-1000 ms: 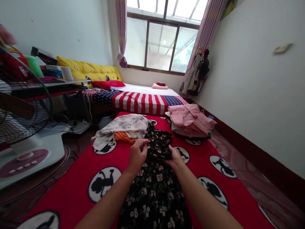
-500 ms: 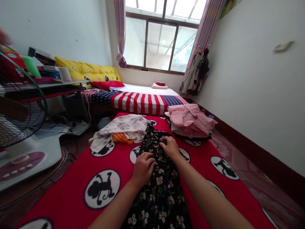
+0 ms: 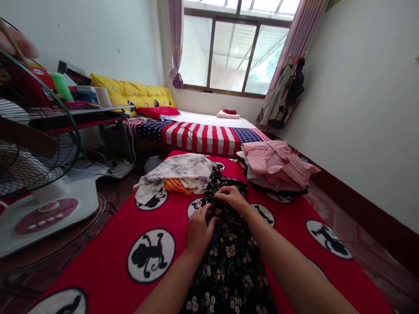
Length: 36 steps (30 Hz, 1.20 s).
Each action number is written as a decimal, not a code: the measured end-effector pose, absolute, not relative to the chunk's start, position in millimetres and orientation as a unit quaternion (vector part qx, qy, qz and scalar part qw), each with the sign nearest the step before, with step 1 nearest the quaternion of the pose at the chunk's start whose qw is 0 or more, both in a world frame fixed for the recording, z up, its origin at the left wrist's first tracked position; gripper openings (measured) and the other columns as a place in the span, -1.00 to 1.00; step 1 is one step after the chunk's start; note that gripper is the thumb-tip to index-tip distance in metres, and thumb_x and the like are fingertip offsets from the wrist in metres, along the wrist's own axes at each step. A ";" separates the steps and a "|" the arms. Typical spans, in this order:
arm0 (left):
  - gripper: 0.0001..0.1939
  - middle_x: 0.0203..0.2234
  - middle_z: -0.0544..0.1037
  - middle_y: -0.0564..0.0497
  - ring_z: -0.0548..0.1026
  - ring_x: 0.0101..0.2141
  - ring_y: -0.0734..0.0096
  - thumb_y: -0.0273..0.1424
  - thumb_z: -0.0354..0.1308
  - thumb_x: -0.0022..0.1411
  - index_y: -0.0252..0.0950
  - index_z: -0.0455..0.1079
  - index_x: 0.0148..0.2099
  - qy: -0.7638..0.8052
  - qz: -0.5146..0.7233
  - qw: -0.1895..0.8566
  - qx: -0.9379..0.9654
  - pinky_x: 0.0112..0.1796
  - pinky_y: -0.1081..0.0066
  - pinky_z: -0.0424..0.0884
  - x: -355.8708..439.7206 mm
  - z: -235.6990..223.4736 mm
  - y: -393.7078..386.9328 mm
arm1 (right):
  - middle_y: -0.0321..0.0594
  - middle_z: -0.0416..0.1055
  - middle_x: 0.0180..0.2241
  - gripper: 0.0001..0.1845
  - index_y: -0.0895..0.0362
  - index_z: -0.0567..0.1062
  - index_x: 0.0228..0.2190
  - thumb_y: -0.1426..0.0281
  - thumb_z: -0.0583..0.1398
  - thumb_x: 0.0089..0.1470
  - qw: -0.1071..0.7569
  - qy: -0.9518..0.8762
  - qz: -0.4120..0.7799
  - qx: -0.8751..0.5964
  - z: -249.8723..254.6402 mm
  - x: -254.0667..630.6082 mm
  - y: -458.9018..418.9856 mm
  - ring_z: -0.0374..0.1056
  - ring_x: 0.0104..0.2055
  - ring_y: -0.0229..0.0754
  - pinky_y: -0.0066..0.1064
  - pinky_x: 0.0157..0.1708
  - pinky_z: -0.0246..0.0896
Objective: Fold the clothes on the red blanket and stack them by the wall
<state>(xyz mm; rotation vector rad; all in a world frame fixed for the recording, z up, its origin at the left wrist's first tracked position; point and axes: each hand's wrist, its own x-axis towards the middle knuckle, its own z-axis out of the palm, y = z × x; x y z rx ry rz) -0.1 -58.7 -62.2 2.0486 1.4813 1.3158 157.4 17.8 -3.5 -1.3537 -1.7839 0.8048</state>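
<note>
A black garment with small pale flowers [image 3: 229, 257] lies stretched along the red blanket with black monkey circles [image 3: 108, 244]. My left hand [image 3: 199, 226] rests on the garment's left side, its fingers curled down onto the cloth. Just beyond it, my right hand [image 3: 233, 197] has its fingers pinched on the garment's far edge. A loose heap of white floral and orange clothes [image 3: 180, 175] lies just past my left hand. A pile of pink clothes [image 3: 276, 163] sits at the far right of the blanket.
A standing fan [image 3: 29, 148] with its white base stands at the left on the dark floor. Behind it is a cluttered desk [image 3: 78, 109] with cables below. A bed with a stars-and-stripes cover [image 3: 199, 135] lies under the window. Clothes hang at the right curtain [image 3: 284, 93].
My hands let the bunched top of the garment down and moved apart along it: the right reached farther up to the far edge, the left settled on the left side. The view shifted slightly.
</note>
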 end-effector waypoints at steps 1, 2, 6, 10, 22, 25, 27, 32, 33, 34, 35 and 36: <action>-0.78 -0.25 0.52 -0.06 0.45 -0.17 0.20 -0.49 0.16 0.17 -0.26 0.42 -0.10 0.518 0.448 0.157 0.712 -0.12 0.18 0.39 -0.7 -62.7 -58.0 | -0.33 0.44 -0.62 -0.76 0.16 0.58 -0.57 0.24 0.24 -0.10 0.378 -0.690 0.324 -0.525 -2.3 157.3 18.6 0.28 -0.54 -0.28 -0.48 -0.46 0.16; -0.86 -0.31 0.53 -0.04 0.46 -0.21 0.21 -0.49 0.16 0.17 -0.26 0.44 -0.19 0.522 0.441 0.163 0.711 -0.15 0.20 0.39 -1.2 -62.9 -57.8 | -0.33 0.45 -0.61 -0.74 0.16 0.58 -0.56 0.21 0.24 -0.10 0.384 -0.685 0.331 -0.523 -1.6 156.4 20.2 0.28 -0.53 -0.27 -0.48 -0.46 0.16; -0.99 -0.40 0.52 0.00 0.46 -0.29 0.26 -0.46 0.19 0.15 -0.26 0.42 -0.33 0.547 0.441 0.172 0.690 -0.22 0.27 0.37 -3.6 -61.7 -59.3 | -0.29 0.50 -0.52 -0.72 0.14 0.59 -0.52 0.18 0.23 -0.10 0.417 -0.663 0.318 -0.534 -7.6 148.7 34.1 0.33 -0.44 -0.25 -0.48 -0.37 0.18; -0.95 -0.43 0.52 0.01 0.46 -0.31 0.25 -0.42 0.19 0.16 -0.26 0.40 -0.37 0.568 0.423 0.177 0.683 -0.25 0.28 0.35 -6.8 -60.9 -61.1 | -0.30 0.46 -0.58 -0.80 0.12 0.56 -0.60 0.26 0.24 -0.14 0.426 -0.633 0.266 -0.589 -22.3 142.2 47.4 0.31 -0.48 -0.24 -0.47 -0.39 0.14; -0.87 -0.23 0.54 -0.01 0.42 -0.11 0.21 -0.58 0.15 0.09 -0.23 0.35 -0.40 0.489 0.473 0.146 0.718 -0.05 0.18 0.34 -6.8 -61.5 -61.1 | -0.42 0.19 -0.83 -0.69 0.12 0.42 -0.81 0.25 0.35 -0.31 0.337 -0.609 0.333 -0.636 -10.7 155.1 45.3 0.11 -0.68 -0.33 -0.47 -0.63 -0.06; -0.87 -0.28 0.53 -0.01 0.44 -0.16 0.21 -0.57 0.14 0.09 -0.23 0.34 -0.38 0.497 0.458 0.146 0.722 -0.10 0.19 0.35 -6.5 -61.1 -61.5 | -0.44 0.18 -0.86 -0.76 0.13 0.44 -0.83 0.43 0.42 -0.54 0.330 -0.606 0.366 -0.624 -9.9 150.1 45.7 0.11 -0.70 -0.34 -0.48 -0.63 -0.03; -0.90 -0.35 0.51 -0.02 0.44 -0.22 0.21 -0.55 0.13 0.10 -0.23 0.33 -0.37 0.522 0.438 0.137 0.719 -0.15 0.21 0.36 -6.4 -60.8 -62.3 | -0.44 0.24 -0.82 -0.81 0.13 0.47 -0.79 0.43 0.40 -0.48 0.368 -0.592 0.371 -0.613 -11.2 143.5 49.1 0.18 -0.67 -0.33 -0.50 -0.60 0.05; -0.94 -0.42 0.45 -0.02 0.44 -0.29 0.17 -0.50 0.12 0.10 -0.23 0.31 -0.37 0.602 0.398 0.126 0.681 -0.22 0.19 0.38 -7.0 -61.8 -62.1 | -0.29 0.53 -0.49 -0.87 0.14 0.55 -0.45 0.38 0.25 -0.14 0.508 -0.532 0.347 -0.582 -14.1 132.2 59.2 0.45 -0.36 -0.21 -0.44 -0.29 0.32; -0.93 -0.39 0.45 -0.03 0.45 -0.28 0.17 -0.49 0.13 0.10 -0.24 0.31 -0.33 0.602 0.407 0.132 0.674 -0.21 0.19 0.39 -7.5 -61.8 -61.5 | -0.24 0.55 -0.41 -0.83 0.15 0.55 -0.38 0.41 0.25 -0.14 0.526 -0.523 0.341 -0.577 -13.1 133.6 57.9 0.47 -0.28 -0.19 -0.41 -0.21 0.33; -0.89 -0.35 0.45 -0.04 0.45 -0.24 0.16 -0.49 0.13 0.10 -0.24 0.32 -0.26 0.597 0.427 0.136 0.665 -0.18 0.19 0.40 -8.2 -61.4 -60.7 | -0.20 0.56 -0.34 -0.78 0.15 0.54 -0.33 0.43 0.26 -0.13 0.542 -0.518 0.334 -0.572 -11.3 136.5 54.5 0.47 -0.22 -0.18 -0.38 -0.14 0.33; -0.82 -0.29 0.46 -0.06 0.45 -0.19 0.16 -0.48 0.13 0.11 -0.25 0.31 -0.19 0.587 0.454 0.133 0.656 -0.14 0.18 0.40 -8.9 -60.4 -60.1 | -0.17 0.56 -0.26 -0.74 0.14 0.53 -0.29 0.44 0.26 -0.12 0.555 -0.514 0.324 -0.567 -8.6 140.7 48.6 0.47 -0.15 -0.17 -0.35 -0.07 0.30; -0.76 -0.21 0.45 -0.09 0.44 -0.12 0.15 -0.48 0.13 0.13 -0.25 0.30 -0.11 0.572 0.485 0.125 0.650 -0.08 0.16 0.39 -9.8 -58.8 -59.7 | -0.16 0.55 -0.20 -0.72 0.13 0.52 -0.25 0.44 0.26 -0.11 0.569 -0.510 0.314 -0.563 -5.5 145.9 40.2 0.45 -0.09 -0.16 -0.33 0.00 0.27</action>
